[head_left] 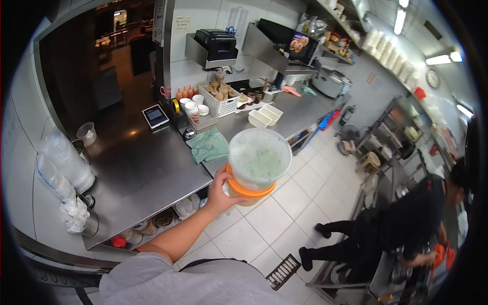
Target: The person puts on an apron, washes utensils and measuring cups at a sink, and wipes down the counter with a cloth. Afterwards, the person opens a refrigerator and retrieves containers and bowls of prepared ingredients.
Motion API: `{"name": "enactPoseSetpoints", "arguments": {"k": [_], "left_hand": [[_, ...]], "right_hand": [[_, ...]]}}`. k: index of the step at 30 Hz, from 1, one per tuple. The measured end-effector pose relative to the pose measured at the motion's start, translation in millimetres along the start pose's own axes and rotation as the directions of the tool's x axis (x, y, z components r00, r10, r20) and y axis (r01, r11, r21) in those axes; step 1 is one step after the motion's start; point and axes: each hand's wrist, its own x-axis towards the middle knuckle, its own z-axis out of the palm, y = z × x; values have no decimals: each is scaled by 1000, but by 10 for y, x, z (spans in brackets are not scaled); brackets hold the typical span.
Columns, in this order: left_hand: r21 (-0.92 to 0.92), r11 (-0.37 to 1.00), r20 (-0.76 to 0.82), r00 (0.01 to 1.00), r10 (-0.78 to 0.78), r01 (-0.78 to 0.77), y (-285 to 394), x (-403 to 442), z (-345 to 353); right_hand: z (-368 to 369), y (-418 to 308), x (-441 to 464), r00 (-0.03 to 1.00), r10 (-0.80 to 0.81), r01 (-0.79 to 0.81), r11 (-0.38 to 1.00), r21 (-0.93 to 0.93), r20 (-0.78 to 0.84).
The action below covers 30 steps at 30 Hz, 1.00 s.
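Note:
My left hand [221, 195] reaches out past the counter edge, its fingers closed around an orange-rimmed tub [254, 191]. On top of that tub stands a translucent plastic container [260, 156] with something green showing through it. The lower part of the orange-rimmed tub is mostly hidden behind the hand and the rim. Both are held over the tiled floor, beside the steel counter. Close by on the counter lies a crumpled green cloth [208, 145]. My right hand is out of view.
Along the steel counter [137, 188] stand a tablet [155, 116], a white basket of bottles [219, 101], paper cups [191, 108] and white trays [265, 116]. Plastic-wrapped stacks [65, 157] sit at its left end. A co-worker in dark clothes [401, 218] leans over the right-hand worktop.

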Motion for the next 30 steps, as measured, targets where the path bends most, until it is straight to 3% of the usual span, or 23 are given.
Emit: {"name": "enactPoseSetpoints", "arguments": {"k": [2,4,5,6,8,10,13,14,21,23,24,26,27,29,30], "left_hand": [[36,999,-35,999,1,0,-348,321,210],[70,998,-76,997,13,-7,-661,624,332],[78,997,-88,996,4,3,-808,771,379],[106,994,-122,993,0,13,-964,904,423],[128,992,-165,986,3,18,-1295,1172,516],[183,981,-226,974,-16,59,-1672,1418,527],[205,979,-271,962,37,20,-2268,1786,507],[307,951,-264,963,47,37,-2431,1909,471],[296,942,-378,925,-39,160,-3132,2496,462],[363,905,-416,908,-55,221,-3287,2550,440],[412,871,-433,899,-72,268,-3365,2566,448],[473,813,-475,875,-90,340,-3395,2569,480],[531,755,-475,873,-110,385,-3397,2562,498],[489,753,-539,831,-135,439,-3485,2466,587],[440,766,-574,803,-162,469,-3520,2452,649]], "right_hand": [[-749,-332,946,948,-267,245,960,-136,-173],[-1526,-1029,1763,799,-499,430,864,-261,-335],[-1926,-1537,2170,850,-347,384,923,15,-396],[-2565,-2212,2286,882,-330,376,923,83,-336],[-3276,-3284,2766,706,-511,617,784,71,-491],[-3919,-4363,2939,629,-592,727,678,110,-504],[-4341,-5589,3187,495,-750,843,538,32,-438],[-4375,-5918,3265,486,-767,851,525,27,-418],[-4515,-7318,3734,406,-911,904,412,-113,-77],[-4625,-7520,3811,228,-950,934,274,-227,-212],[-4726,-7609,3835,202,-962,941,243,-235,-186],[-5209,-7754,3645,16,-887,984,-69,166,-462],[-5491,-7848,3526,-7,-900,981,-90,171,-436],[-6009,-8163,3351,-361,-813,906,-422,36,-456],[-6113,-8374,3394,-369,-813,899,-436,50,-451]]}}
